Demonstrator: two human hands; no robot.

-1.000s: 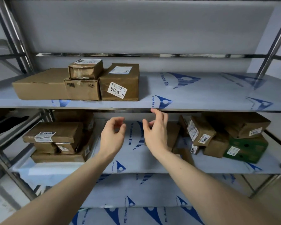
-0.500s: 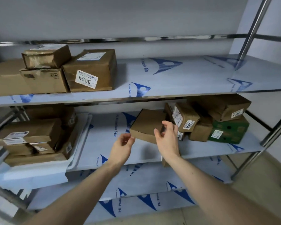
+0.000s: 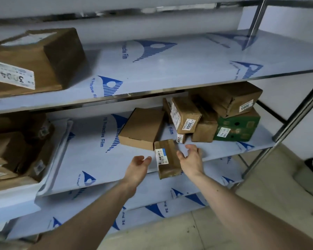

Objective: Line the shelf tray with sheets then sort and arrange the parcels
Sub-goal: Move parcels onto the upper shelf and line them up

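Note:
A small brown parcel (image 3: 167, 158) with a white barcode label lies at the front edge of the middle shelf (image 3: 90, 159), overhanging it. My left hand (image 3: 139, 166) is just left of it, palm up, fingers relaxed, not touching. My right hand (image 3: 191, 159) is at its right side, thumb against the parcel's edge, fingers loosely spread and holding nothing. Behind the parcel a flat plain carton (image 3: 141, 129) lies tilted. To the right is a heap: a parcel marked 2002 (image 3: 185, 115), a green box (image 3: 238, 127) and a parcel marked 3002 (image 3: 231, 98).
Blue-printed protective film lines the shelves. A parcel marked 3004 (image 3: 34, 62) stands on the upper shelf (image 3: 170, 69) at left. Stacked brown parcels (image 3: 16, 147) fill a white tray (image 3: 61, 141) at the middle shelf's left. A steel upright (image 3: 296, 112) stands at right.
My view has swung right and down. My right hand let go of the flat carton and dropped to the small labelled parcel at the shelf edge; my left hand followed alongside.

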